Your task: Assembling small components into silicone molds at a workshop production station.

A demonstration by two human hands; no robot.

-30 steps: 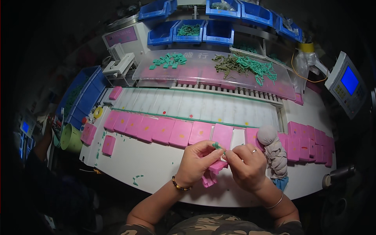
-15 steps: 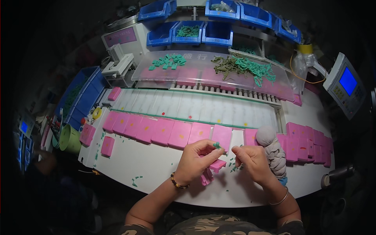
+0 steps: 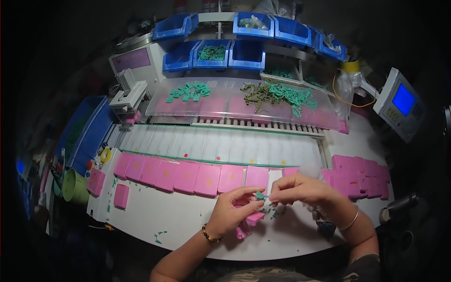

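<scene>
Your left hand (image 3: 229, 212) is over the counter (image 3: 183, 221), inward of its near edge, with the thumb and fingers closed on a small green piece (image 3: 260, 195). A pink block (image 3: 255, 218) sits just below that grip, under your palm; how the palm supports it is hidden. Your right hand (image 3: 307, 190) comes in from the right, fingers pinched together on the thin right end of the same green piece. Below your fingertips, green scraps (image 3: 275, 214) lie loose on the counter. Beyond your hands, a row of pink slabs (image 3: 206, 178) runs toward the counter's left end, and more pink slabs are stacked in a pile (image 3: 358, 176) near its right edge.
</scene>
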